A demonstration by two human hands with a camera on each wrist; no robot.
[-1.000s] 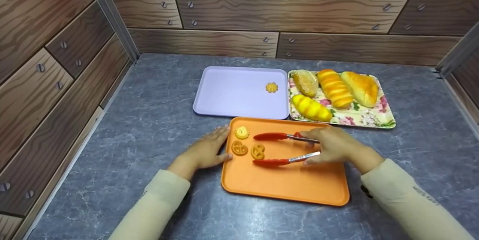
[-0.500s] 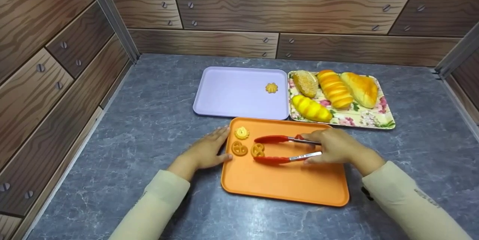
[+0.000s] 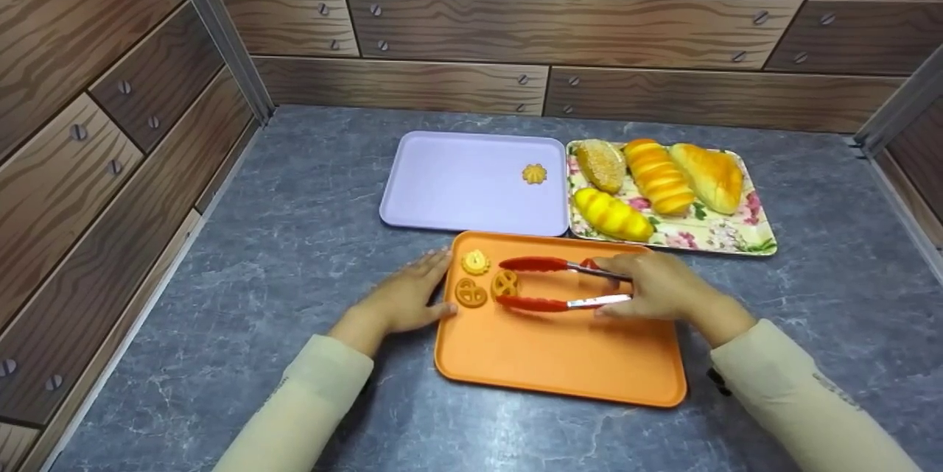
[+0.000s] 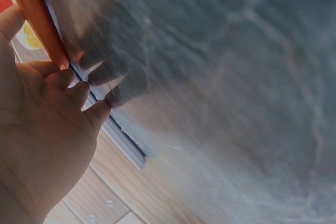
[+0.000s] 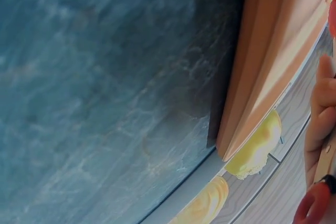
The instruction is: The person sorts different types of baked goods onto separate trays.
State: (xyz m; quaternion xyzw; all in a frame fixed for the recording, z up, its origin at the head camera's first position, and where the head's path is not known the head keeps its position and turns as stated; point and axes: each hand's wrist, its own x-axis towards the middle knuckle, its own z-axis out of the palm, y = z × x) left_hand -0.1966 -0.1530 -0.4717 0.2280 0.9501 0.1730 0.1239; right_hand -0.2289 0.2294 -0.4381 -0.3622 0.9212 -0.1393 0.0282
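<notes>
In the head view my right hand (image 3: 652,284) grips a pair of tongs (image 3: 600,301) with red tips and metal arms over the orange tray (image 3: 560,361). A pretzel-shaped cookie (image 3: 505,285) lies between the parted tips, close against the nearer one. To its left are a second pretzel-shaped cookie (image 3: 470,293) and a yellow scalloped cookie (image 3: 475,262). My left hand (image 3: 401,299) rests at the tray's left edge, thumb on the rim and fingers extended. The left wrist view shows those fingers (image 4: 79,95) along the rim. In the right wrist view, the tongs' red end (image 5: 312,205) shows below my curled fingers.
Behind the orange tray stands a lilac tray (image 3: 464,185) with one ridged cookie (image 3: 535,174). Beside it, a floral tray (image 3: 726,233) bears several breads, among them a yellow roll (image 3: 613,214) and a ridged loaf (image 3: 659,176). Wood-patterned walls (image 3: 457,26) enclose the back and sides.
The tongs' tips have come closer together, the nearer one moving away from me. The pretzel-shaped cookie between them has slid slightly farther back and turned. My left hand stays in place.
</notes>
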